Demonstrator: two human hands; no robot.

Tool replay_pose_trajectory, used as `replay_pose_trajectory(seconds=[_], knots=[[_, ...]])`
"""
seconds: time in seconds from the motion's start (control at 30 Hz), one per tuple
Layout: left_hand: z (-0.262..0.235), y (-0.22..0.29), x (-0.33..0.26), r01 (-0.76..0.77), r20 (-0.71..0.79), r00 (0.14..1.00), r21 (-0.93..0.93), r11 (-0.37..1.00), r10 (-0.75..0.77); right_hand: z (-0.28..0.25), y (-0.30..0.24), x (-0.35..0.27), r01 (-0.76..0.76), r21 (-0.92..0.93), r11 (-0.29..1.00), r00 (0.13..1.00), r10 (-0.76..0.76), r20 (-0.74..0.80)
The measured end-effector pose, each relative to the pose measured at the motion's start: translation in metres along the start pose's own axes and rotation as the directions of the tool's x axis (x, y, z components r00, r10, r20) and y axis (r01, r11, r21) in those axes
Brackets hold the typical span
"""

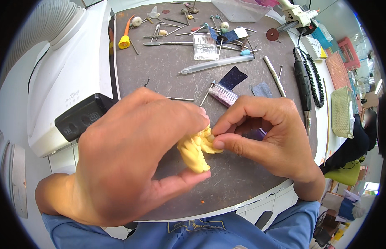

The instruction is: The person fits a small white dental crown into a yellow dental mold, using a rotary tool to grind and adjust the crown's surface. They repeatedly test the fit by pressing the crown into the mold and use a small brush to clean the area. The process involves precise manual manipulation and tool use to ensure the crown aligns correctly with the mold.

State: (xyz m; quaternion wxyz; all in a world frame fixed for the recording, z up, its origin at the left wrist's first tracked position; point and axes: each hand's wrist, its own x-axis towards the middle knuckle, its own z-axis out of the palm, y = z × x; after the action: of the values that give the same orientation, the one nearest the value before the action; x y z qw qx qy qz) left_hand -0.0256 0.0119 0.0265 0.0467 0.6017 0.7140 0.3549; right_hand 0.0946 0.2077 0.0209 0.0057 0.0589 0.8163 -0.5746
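Observation:
My left hand [122, 162] is closed around a yellow dental cast [194, 153], gripping it between the thumb below and the fingers above. The cast is lumpy and curved, and my fingers hide part of it. At its right side, my right hand [267, 139] pinches with thumb and index finger a small pale piece [211, 138] that looks like a tooth crown. This piece touches the cast or lies right against it. Behind the hands, a small brush [223, 94] with pale bristles rests on the brown worktop [159, 68].
Several rotary burs, thin tools and a clear plastic box [205, 47] lie along the back. A translucent pen [218, 64] is in front of them. On the left stands a white hose machine [72, 83]; a black handpiece [302, 76] with coiled cord hangs at the right edge. Another person [359, 133] sits far right.

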Motion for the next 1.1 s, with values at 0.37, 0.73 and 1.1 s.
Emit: replay_pose_trajectory(seconds=[0.37, 0.73, 1.1], knots=[[-0.001, -0.007, 0.002, 0.077, 0.045, 0.996, -0.067, 0.995, -0.074, -0.004, 0.001, 0.003, -0.009, -0.171, 0.985, 0.996, -0.006, -0.086], [-0.003, -0.005, 0.003, 0.164, 0.101, 0.983, -0.113, 0.98, -0.153, 0.0, 0.01, 0.008, 0.018, -0.151, 0.988, 0.995, -0.031, -0.09], [-0.002, -0.005, 0.002, 0.174, 0.099, 0.982, -0.124, 0.977, -0.162, 0.0, 0.011, 0.009, -0.005, -0.122, 0.993, 0.995, -0.008, -0.099]])
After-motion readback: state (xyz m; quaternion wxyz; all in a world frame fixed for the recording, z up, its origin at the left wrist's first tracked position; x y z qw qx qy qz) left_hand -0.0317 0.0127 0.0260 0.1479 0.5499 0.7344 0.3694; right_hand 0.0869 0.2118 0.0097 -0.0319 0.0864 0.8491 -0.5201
